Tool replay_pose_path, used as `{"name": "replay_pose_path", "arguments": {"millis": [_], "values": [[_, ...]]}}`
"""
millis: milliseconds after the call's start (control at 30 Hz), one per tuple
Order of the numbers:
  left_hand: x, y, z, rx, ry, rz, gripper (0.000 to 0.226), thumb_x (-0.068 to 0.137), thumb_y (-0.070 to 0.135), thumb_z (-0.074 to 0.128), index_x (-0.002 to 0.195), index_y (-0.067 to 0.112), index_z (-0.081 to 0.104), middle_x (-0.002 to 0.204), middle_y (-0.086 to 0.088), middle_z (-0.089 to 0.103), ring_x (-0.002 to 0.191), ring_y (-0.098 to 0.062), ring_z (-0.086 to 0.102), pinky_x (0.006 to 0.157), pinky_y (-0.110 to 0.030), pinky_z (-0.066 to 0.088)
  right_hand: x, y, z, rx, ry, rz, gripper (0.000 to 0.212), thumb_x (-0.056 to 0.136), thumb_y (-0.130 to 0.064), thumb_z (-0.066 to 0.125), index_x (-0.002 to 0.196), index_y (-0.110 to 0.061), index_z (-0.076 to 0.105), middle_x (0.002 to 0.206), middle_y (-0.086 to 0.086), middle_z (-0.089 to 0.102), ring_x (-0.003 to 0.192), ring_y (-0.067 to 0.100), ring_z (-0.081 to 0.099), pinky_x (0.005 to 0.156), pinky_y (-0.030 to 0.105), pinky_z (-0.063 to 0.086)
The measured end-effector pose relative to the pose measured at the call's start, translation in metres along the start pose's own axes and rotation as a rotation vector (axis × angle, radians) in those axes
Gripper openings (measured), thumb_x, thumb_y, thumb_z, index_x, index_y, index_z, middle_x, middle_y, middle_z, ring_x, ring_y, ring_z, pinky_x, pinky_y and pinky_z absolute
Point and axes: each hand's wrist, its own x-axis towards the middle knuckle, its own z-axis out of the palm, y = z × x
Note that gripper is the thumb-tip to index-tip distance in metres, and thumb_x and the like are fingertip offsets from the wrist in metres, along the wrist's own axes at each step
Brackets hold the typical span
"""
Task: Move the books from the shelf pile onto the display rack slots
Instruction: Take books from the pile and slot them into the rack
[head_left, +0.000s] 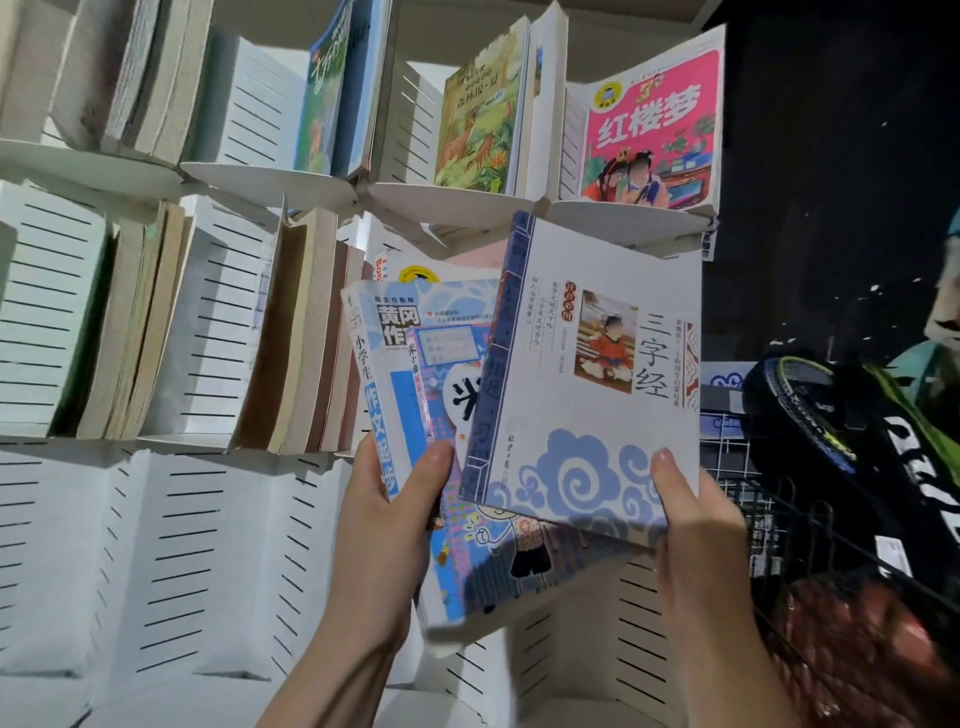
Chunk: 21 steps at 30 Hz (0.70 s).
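Both hands are up in front of the white display rack (156, 519), each one gripping books. With my left hand (384, 525) I am clasping two books at once: a blue-and-white composition book (379, 353) and, lying against its front, a colourful cartoon-cover book (467, 551); my thumb is pressing on their covers while the other fingers are wrapping round behind, out of sight. With my right hand (696, 525) I am pinching the lower right corner of a pale grey book with blue cloud swirls (597, 374), thumb on the cover, fingers hidden behind it. This book is tilting with its top toward one o'clock and is overlapping the cartoon-cover book at its nine o'clock side.

At twelve o'clock from the grey book, a pink-covered book (654, 124) is standing in a top-row slot, and at eleven o'clock a book with deer on its cover (478, 119) is standing in the next slot. More books are filling slots at nine and ten o'clock. Slotted compartments at seven o'clock are showing only their white walls. At three o'clock a dark racket bag (852, 431) is leaning over a wire basket (779, 514).
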Motion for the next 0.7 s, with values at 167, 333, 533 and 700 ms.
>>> {"name": "replay_pose_path", "arguments": {"millis": [167, 333, 533, 700], "values": [[0.0, -0.005, -0.004, 0.005, 0.044, 0.026, 0.023, 0.085, 0.019, 0.062, 0.107, 0.025, 0.061, 0.089, 0.009, 0.073, 0.069, -0.007, 0.067, 0.054, -0.018, 0.051, 0.01, -0.015, -0.02, -0.012, 0.116, -0.114, 0.014, 0.095, -0.019, 0.053, 0.088, -0.02, 0.065, 0.081, -0.002, 0.072, 0.07, 0.015, 0.068, 0.065, 0.03, 0.056], [0.0, -0.01, -0.005, 0.037, 0.064, 0.049, 0.044, 0.072, 0.034, 0.061, 0.114, 0.023, 0.059, 0.092, 0.01, 0.073, 0.069, -0.006, 0.068, 0.053, -0.017, 0.051, 0.04, -0.022, -0.054, -0.087, 0.4, -0.221, 0.008, 0.095, -0.027, 0.054, 0.093, -0.025, 0.062, 0.101, 0.006, 0.066, 0.09, 0.025, 0.065, 0.085, 0.039, 0.053], [-0.001, -0.015, -0.003, 0.024, 0.077, 0.047, 0.032, 0.081, 0.021, 0.067, 0.112, 0.022, 0.058, 0.085, 0.014, 0.073, 0.062, -0.003, 0.067, 0.049, -0.014, 0.049, 0.061, -0.027, -0.07, -0.238, 0.498, -0.351, 0.026, 0.097, -0.026, 0.051, 0.118, -0.011, 0.057, 0.106, 0.006, 0.062, 0.094, 0.021, 0.057, 0.087, 0.04, 0.047], [-0.001, -0.017, 0.0, 0.041, 0.107, 0.049, 0.023, 0.076, 0.028, 0.066, 0.097, 0.033, 0.06, 0.083, 0.015, 0.072, 0.06, -0.001, 0.064, 0.049, -0.013, 0.048, 0.074, -0.013, -0.059, -0.307, 0.419, -0.325, 0.024, 0.097, -0.022, 0.05, 0.115, -0.007, 0.057, 0.1, 0.003, 0.058, 0.09, 0.019, 0.053, 0.077, 0.027, 0.037]]}}
